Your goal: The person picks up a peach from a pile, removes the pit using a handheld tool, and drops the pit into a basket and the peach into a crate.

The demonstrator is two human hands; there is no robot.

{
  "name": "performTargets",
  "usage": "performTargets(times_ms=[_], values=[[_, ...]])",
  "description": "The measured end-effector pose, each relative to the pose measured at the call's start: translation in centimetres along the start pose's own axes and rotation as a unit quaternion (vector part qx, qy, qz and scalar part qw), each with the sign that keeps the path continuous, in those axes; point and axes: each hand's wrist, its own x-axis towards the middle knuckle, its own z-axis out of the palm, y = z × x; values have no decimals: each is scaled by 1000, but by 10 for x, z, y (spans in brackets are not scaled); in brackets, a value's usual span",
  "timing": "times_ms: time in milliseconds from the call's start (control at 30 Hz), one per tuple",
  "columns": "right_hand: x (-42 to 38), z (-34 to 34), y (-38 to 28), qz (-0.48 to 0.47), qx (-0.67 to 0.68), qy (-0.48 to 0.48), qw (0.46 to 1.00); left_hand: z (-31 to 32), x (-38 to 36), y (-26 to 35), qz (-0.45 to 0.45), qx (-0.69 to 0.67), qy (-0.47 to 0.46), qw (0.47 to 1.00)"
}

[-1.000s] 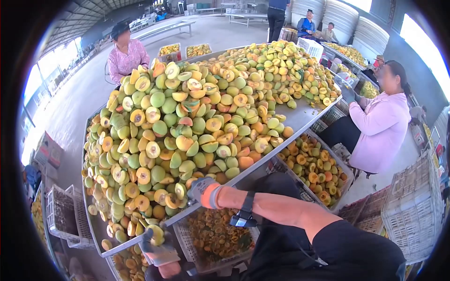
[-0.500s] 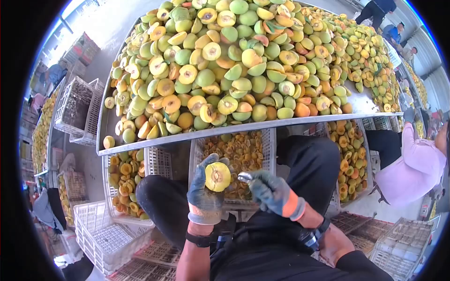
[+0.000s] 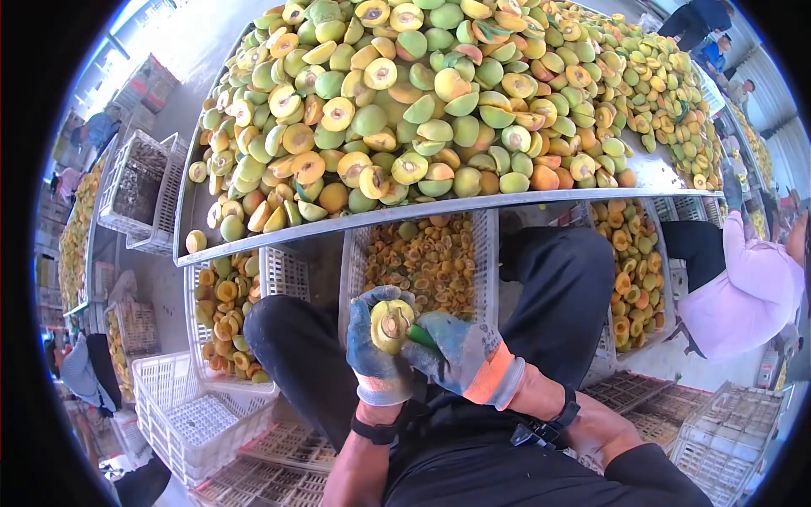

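My left hand [image 3: 378, 351], in a grey-blue glove, is closed round a halved fruit [image 3: 391, 325] with its cut face up. Pressed close beside it, my gloved right hand [image 3: 456, 355] grips a tool by its green handle [image 3: 421, 336]. The tool's tip is at the cut face, mostly hidden by the fruit and fingers. Both hands are above my lap, just in front of a crate [image 3: 486, 279] of cut fruit pieces.
A metal table [image 3: 355, 221] heaped with halved fruit [image 3: 369, 120] spans the front. Crates of fruit [image 3: 224, 317] [image 3: 629, 279] flank my knees. An empty white crate [image 3: 190, 422] stands at lower left. A person in pink [image 3: 743, 279] sits at right; others work farther back.
My right hand has moved left to the fruit, bringing the tool against it. The metal tip seen before is now hidden and the green handle shows. My left fingers have curled further round the fruit.
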Motion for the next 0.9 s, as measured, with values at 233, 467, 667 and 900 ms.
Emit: performTargets(times_ms=[233, 467, 667, 900], values=[[1, -9, 3, 63, 115, 39, 991, 6, -9, 16, 8, 4, 3, 1000], [1, -4, -3, -15, -36, 33, 999, 7, -12, 13, 5, 24, -5, 1000], [-2, -2, -10, 55, -93, -71, 992, 7, -15, 3, 51, 77, 27, 995], [-12, 4, -4, -4, -91, -46, 995, 18, -21, 13, 131, 198, 36, 971]])
